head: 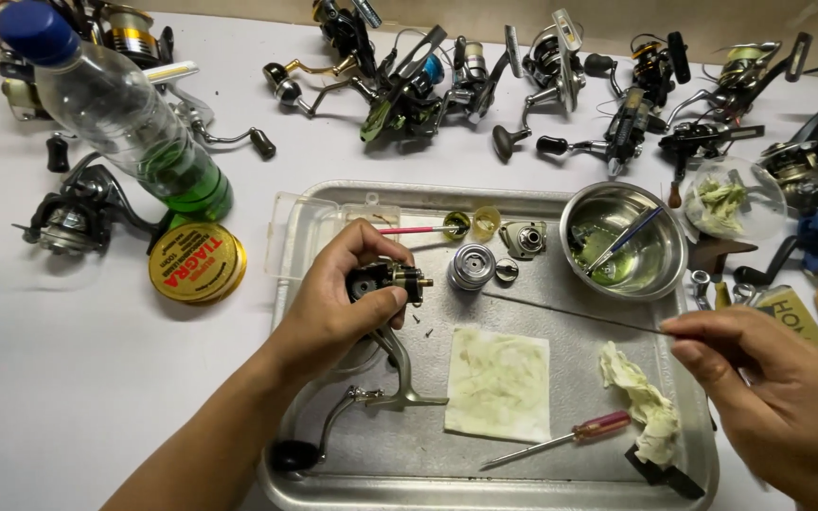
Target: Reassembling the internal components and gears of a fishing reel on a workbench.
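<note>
A person's left hand [338, 303] clamps a stripped fishing reel body [392, 281] above a metal tray [485, 478], while the right hand [780, 397] pinches a thin wire [570, 313] between closed fingers.

The wire's tip points toward the reel and stops short of it, as far as this angle shows. On the tray lie a spool [471, 266], a stained cloth [498, 383], a red-handled screwdriver [560, 439], a crumpled tissue [641, 402] and a steel bowl [625, 241] holding greenish liquid. More reels [485, 80] and a plastic bottle [115, 109] crowd the white table.
</note>
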